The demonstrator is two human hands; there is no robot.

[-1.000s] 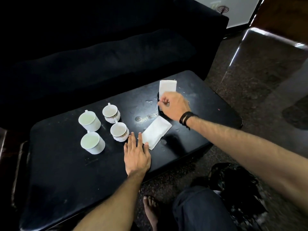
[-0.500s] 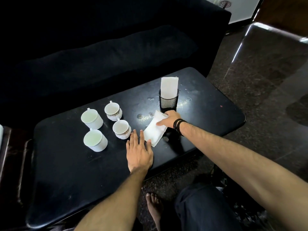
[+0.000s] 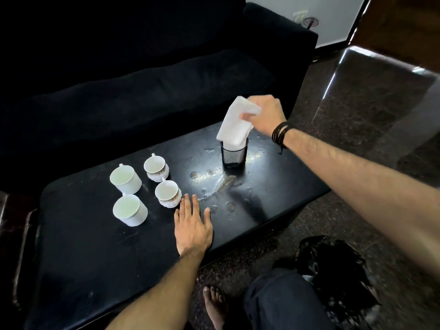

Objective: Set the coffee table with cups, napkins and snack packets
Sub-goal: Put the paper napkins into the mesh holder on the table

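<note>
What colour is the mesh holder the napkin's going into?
Black mesh holder, seen in the head view.

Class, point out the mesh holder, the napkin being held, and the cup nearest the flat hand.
mesh holder (image 3: 233, 155): head view, front wall.
napkin (image 3: 234, 126): head view, middle fold.
cup (image 3: 168, 193): head view, rim and bowl.

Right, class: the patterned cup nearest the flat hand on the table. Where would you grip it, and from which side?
Probably by its handle, coming from the far side. The patterned cup stands upright, and its handle points away toward the other patterned cup. The left hand lies flat just beside it on the near right, so pinching the open rim from above would also work.
</note>
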